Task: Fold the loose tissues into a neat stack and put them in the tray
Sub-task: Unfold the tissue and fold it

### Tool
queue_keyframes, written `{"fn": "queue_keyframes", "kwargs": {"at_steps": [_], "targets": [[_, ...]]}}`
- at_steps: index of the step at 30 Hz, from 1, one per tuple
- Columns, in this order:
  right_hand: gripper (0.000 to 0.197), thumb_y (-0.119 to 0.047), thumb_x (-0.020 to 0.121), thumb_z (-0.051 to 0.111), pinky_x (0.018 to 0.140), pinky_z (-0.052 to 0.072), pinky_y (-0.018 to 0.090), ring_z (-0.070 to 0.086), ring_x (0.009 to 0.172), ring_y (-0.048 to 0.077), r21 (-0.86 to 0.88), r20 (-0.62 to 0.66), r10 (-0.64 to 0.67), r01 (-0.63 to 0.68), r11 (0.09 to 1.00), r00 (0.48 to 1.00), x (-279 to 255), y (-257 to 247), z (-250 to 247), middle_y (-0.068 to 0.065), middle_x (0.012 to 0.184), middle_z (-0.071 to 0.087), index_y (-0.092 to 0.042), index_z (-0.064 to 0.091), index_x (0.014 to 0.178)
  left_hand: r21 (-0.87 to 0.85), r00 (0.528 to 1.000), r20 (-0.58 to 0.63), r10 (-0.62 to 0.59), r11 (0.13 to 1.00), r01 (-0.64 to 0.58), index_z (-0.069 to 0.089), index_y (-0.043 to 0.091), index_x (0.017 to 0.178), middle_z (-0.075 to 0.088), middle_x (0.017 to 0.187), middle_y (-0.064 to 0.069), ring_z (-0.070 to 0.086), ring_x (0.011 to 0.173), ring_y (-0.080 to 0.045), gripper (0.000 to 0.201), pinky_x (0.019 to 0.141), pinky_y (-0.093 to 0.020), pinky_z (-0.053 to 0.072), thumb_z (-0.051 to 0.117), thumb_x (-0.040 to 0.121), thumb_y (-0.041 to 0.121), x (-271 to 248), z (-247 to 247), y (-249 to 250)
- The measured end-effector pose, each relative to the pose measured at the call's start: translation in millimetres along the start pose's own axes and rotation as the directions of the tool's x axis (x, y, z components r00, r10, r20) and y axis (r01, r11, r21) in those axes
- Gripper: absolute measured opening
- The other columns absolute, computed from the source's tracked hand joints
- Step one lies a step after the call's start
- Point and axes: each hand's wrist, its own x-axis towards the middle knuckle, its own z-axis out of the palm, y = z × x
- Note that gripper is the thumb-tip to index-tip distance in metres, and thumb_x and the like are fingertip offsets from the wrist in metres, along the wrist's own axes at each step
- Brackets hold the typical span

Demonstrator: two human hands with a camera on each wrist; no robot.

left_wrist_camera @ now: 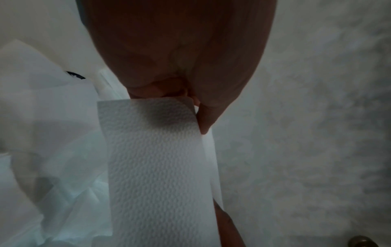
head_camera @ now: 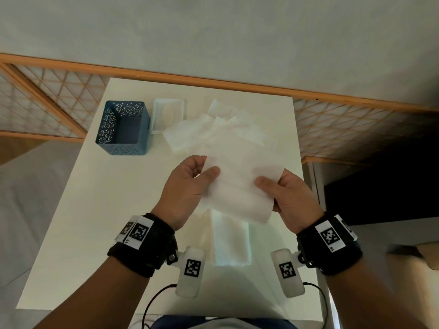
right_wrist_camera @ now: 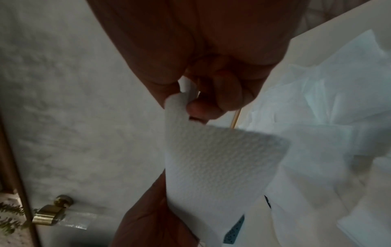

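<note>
A white embossed tissue [head_camera: 240,186] is held in the air above the white table [head_camera: 95,222], folded over on itself. My left hand [head_camera: 190,184] pinches its left end between thumb and fingers, and my right hand [head_camera: 282,193] pinches its right end. The wrist views show the same tissue [left_wrist_camera: 156,167] [right_wrist_camera: 211,163] stretched between the hands. Under the hands a stack of folded tissues [head_camera: 231,241] lies on the table. A pile of loose tissues [head_camera: 213,129] is spread at the back centre. The blue perforated tray [head_camera: 123,128] stands at the back left, nothing visible inside it.
A white tissue box [head_camera: 168,115] sits between the blue tray and the loose pile. Wooden lattice screens [head_camera: 47,100] stand behind the table on both sides. Cables [head_camera: 156,300] hang from the wrist cameras near the table's front edge.
</note>
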Motion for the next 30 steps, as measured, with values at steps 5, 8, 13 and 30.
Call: {"fn": "queue_keyframes", "kwargs": {"at_steps": [5,8,13,30], "targets": [[0.024,-0.017,0.091,0.074,0.086,0.049,0.047,0.07,0.098,0.023,-0.035,0.091,0.032,-0.029,0.999,0.995,-7,-1,4,0.011,0.117,0.076,-0.026,0.077,0.113,0.023,0.998,-0.06,0.006,1.0,-0.005,0.067,0.008,0.102,0.07,0.112,-0.026,0.065,0.091,-0.027,0.032,0.087,-0.053,0.053,0.075,0.088,0.035,-7,-3,1],[0.027,-0.01,0.096,0.069,0.08,0.054,0.04,0.071,0.101,0.025,-0.057,0.094,0.037,-0.032,0.998,0.995,-8,1,5,0.01,0.117,0.077,-0.023,0.074,0.119,-0.017,0.999,-0.052,-0.004,1.0,0.003,0.069,0.009,0.102,0.073,0.114,-0.023,0.069,0.093,-0.028,0.017,0.091,-0.056,0.054,0.074,0.095,0.023,-9,-6,-1],[0.027,-0.01,0.101,0.062,0.078,0.054,0.039,0.071,0.099,0.027,-0.059,0.057,0.011,-0.007,0.998,0.998,-10,3,4,0.005,0.115,0.077,-0.027,0.076,0.118,-0.087,0.997,0.075,-0.032,0.995,0.039,0.072,0.015,0.113,0.071,0.128,-0.019,0.071,0.106,-0.031,0.027,0.091,-0.046,0.058,0.068,0.091,0.001,-17,-10,0],[0.049,0.009,0.099,0.036,0.052,0.041,0.025,0.055,0.072,0.025,0.027,0.041,-0.08,0.079,0.997,0.996,-10,10,-4,0.01,0.087,0.062,-0.022,0.068,0.077,-0.083,0.997,0.029,-0.069,0.994,0.072,0.072,0.019,0.11,0.071,0.103,-0.007,0.064,0.087,-0.023,0.022,0.066,-0.031,0.05,0.05,0.109,0.015,-10,-13,2]]}}
